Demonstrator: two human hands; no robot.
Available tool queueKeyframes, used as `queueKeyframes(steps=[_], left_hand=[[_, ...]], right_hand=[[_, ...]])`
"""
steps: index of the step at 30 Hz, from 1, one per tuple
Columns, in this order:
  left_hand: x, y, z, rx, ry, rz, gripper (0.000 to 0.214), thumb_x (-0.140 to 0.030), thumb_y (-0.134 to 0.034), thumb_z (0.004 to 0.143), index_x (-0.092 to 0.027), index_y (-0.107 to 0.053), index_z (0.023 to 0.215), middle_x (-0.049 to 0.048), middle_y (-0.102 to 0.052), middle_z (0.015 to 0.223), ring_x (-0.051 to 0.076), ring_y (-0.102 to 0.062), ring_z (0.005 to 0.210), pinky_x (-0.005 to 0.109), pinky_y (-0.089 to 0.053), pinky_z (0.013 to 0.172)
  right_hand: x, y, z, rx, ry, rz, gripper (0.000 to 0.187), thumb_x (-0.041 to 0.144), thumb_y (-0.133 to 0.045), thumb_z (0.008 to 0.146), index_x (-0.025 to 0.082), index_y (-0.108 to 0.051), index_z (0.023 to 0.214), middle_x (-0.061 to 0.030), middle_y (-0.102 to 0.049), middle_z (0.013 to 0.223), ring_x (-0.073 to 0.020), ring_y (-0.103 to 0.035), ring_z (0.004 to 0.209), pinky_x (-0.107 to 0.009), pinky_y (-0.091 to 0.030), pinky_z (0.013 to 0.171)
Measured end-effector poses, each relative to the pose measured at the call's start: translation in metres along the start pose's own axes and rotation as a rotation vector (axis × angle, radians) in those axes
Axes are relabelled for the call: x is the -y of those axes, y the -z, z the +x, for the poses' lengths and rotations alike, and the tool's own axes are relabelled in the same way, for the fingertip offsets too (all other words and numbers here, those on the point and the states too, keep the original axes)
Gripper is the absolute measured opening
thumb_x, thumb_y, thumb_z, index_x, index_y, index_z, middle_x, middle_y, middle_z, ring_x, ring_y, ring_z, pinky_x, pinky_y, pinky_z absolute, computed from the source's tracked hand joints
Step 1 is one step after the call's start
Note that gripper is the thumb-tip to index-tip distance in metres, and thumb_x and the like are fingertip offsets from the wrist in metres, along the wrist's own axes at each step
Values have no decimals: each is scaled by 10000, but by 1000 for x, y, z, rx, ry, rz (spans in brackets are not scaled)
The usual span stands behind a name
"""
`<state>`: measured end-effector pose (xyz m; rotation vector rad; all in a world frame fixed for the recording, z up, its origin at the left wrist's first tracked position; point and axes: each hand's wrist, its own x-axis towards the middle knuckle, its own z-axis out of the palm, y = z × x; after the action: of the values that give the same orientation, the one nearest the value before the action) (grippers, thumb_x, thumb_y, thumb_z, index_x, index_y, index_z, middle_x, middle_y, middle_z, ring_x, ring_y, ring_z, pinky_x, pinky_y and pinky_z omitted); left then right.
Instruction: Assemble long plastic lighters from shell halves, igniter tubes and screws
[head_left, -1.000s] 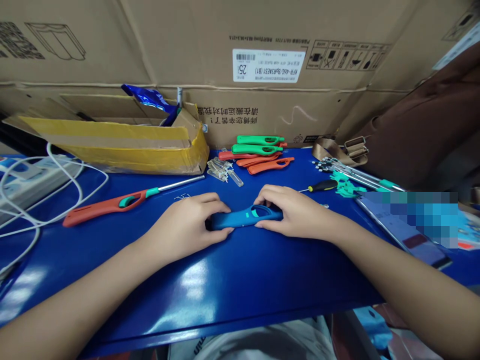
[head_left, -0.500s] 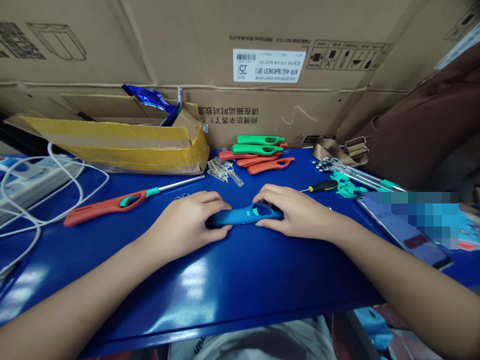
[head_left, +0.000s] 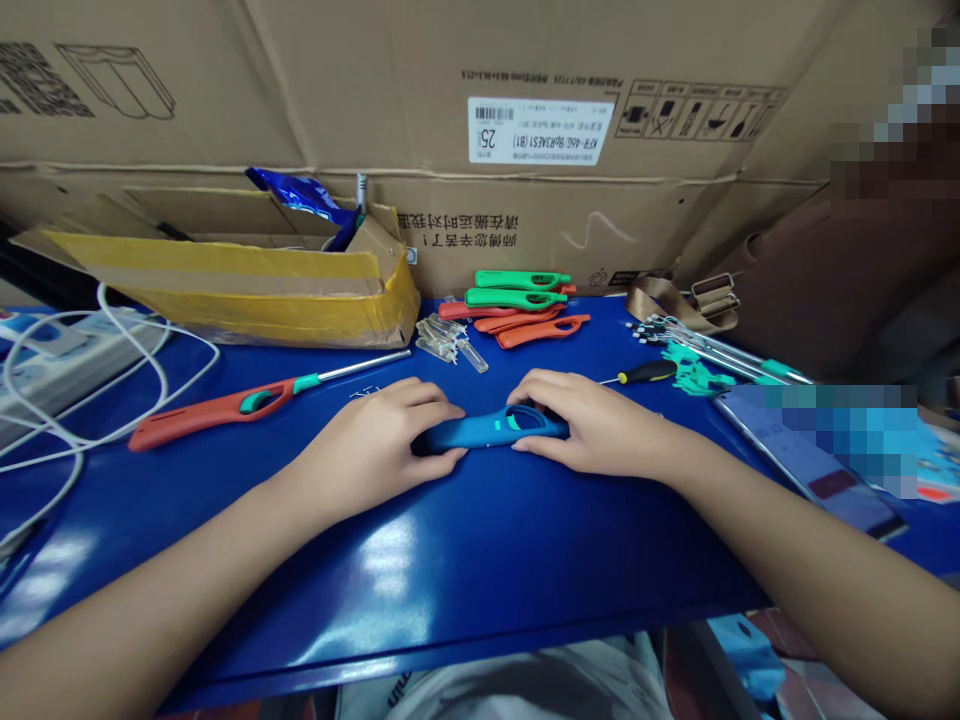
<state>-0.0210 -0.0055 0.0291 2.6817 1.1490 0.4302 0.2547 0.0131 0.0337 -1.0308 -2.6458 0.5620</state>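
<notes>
A person's two hands clasp a blue lighter shell (head_left: 487, 432) that lies flat at the centre of a glossy blue table (head_left: 480, 580). The left hand (head_left: 375, 450) curls its fingers round the shell's 9 o'clock end. The right hand (head_left: 592, 425) closes over the looped 3 o'clock end, and between them the two hands hide both tips. Only the middle of the shell, with its teal trigger, shows.

From the shell, an orange lighter (head_left: 225, 408) with a bare metal rod lies at 10 o'clock, well apart. Behind it sits an open cardboard box (head_left: 247, 290) bound in yellow tape. At 12 o'clock a heap of green and orange shells (head_left: 517, 305) rests near the carton wall (head_left: 480, 120), with small clear parts (head_left: 450, 340) just beside it. A screwdriver (head_left: 637, 375) lies at 2 o'clock, close to the right hand's knuckles, and metal rods (head_left: 705, 350) with teal pieces lie beyond it. A white cable (head_left: 112, 400) loops at far 9 o'clock.
</notes>
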Motion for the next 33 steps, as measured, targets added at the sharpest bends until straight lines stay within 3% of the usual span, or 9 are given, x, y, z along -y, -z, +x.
queueKeyframes(steps=[16,33], left_hand=[[-2,0,0,-40,-22,9,326,-378,-567,992,-175,-710,1202,108,-712,1107,261,-674,1025,402,-565,906],[-1,0,1,2,-16,-47,305,-378,-609,969,-203,-721,1191,89,-712,1102,251,-671,1022,395,-558,911]], right_hand=[[1,0,-1,-24,-9,-4,299,316,-693,926,205,-606,1190,-92,-666,1188,-258,-632,1062,-393,-493,907],[0,-1,0,0,-22,-7,272,297,-710,907,204,-612,1143,-95,-634,1175,-254,-607,1045,-394,-477,894]])
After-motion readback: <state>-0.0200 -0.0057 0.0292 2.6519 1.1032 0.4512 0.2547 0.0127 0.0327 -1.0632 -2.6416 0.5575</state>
